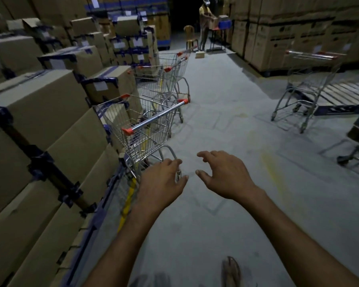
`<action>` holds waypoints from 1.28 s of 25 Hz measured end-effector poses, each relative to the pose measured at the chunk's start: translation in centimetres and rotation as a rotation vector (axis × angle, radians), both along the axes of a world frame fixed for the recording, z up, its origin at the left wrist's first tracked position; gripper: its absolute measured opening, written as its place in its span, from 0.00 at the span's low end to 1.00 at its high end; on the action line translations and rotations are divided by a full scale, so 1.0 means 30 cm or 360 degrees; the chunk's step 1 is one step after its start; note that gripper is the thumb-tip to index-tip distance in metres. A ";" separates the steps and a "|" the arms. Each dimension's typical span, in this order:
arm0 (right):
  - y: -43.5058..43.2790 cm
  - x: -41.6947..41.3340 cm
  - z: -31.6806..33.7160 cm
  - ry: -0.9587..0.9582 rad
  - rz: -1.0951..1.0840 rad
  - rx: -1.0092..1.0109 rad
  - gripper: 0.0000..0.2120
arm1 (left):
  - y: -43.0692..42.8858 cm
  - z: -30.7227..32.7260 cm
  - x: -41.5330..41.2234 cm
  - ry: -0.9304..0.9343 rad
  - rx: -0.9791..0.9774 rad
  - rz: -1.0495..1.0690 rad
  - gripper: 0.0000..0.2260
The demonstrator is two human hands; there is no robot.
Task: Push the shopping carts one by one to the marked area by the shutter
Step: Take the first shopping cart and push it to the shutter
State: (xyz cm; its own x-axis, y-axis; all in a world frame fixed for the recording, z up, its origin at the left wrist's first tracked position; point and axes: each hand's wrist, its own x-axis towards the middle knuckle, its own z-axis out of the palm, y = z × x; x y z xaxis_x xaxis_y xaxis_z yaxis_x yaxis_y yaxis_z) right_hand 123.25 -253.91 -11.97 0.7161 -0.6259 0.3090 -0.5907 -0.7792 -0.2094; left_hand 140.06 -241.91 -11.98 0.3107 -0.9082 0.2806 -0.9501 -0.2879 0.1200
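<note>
A wire shopping cart (145,129) with a chrome handle and orange end caps stands close ahead on the left, beside stacked boxes. Two more carts (170,79) are lined up behind it. Another cart (307,83) stands apart at the right. My left hand (161,181) hovers in front of the near cart's lower frame, fingers spread, holding nothing; I cannot tell whether it touches the frame. My right hand (226,175) is out over the bare floor, fingers curled apart, empty. Neither hand is on the handle.
Taped cardboard boxes (39,121) fill the left side on a blue pallet edge. Tall box stacks (288,34) line the right, with a pallet (340,94) on the floor. A person (205,23) stands by a small table and chair at the far end. A yellow floor line (129,199) runs along the boxes.
</note>
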 end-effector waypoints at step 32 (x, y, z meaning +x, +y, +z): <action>-1.577 1.475 -0.283 0.0760 0.0867 -0.0008 0.45 | -1.376 -0.373 1.250 0.0475 0.0381 0.0723 0.24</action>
